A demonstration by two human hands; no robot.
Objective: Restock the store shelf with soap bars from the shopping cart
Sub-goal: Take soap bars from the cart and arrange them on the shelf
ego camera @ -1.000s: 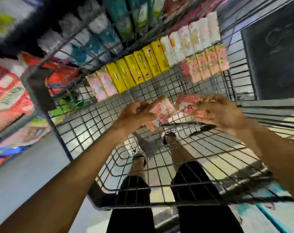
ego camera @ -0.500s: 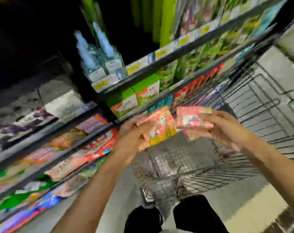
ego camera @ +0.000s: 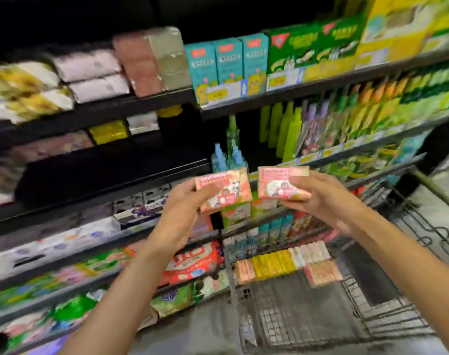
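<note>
Two pink soap boxes are held up above the cart (ego camera: 372, 321), in front of the shelf (ego camera: 110, 180). The left box (ego camera: 224, 189) is pinched in the left hand (ego camera: 185, 213), thumb on its near face, fingers behind; the grip is closed on it. The right box (ego camera: 282, 181) is gripped by the right hand (ego camera: 321, 198), fingers curled over its right end. The boxes are seen side by side, just apart, at about the same height. At the far end of the cart a row of soap bars (ego camera: 285, 262) is stacked: pink, yellow and pale packs. Left of the cart, a dark bare stretch of shelf is seen. Surrounding stock is too blurred to be identified.
</note>
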